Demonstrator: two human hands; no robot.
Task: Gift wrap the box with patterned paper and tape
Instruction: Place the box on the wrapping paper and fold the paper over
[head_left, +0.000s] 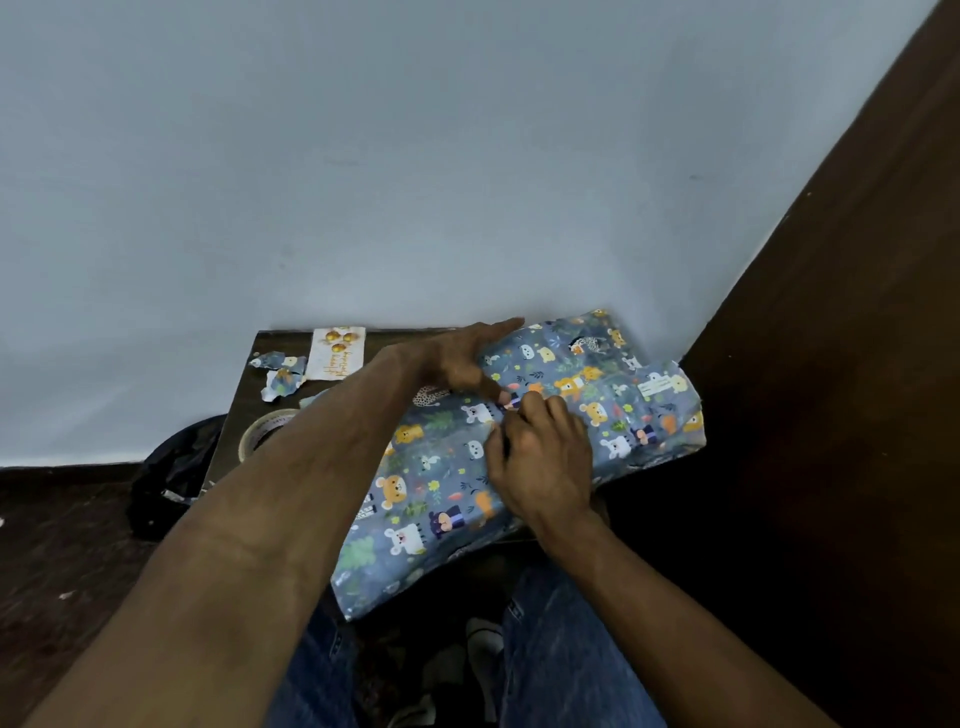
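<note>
The wrapped box (519, 457), covered in blue animal-print paper, lies across the dark worktop (234, 415). The right hand (540, 462) has its fingers curled, pinching at the paper's top seam; the left hand (467, 364) presses flat beside it. Farther left sit a tape roll (262, 431), paper scraps (280, 376) and a card (336, 353).

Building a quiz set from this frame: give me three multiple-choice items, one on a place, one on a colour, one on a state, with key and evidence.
1. Where is the tape roll?
A. on the box
B. on the table, left of the box
C. on the floor

2. The wrapping paper has which ground colour?
A. blue-grey
B. red
C. white

3. What is the right hand doing?
A. hanging idle
B. lying flat
C. pinching at the paper

Key: B, the roll lies beside the left forearm; A, animals on blue-grey; C, curled fingertips meet the left hand at the seam.
</note>
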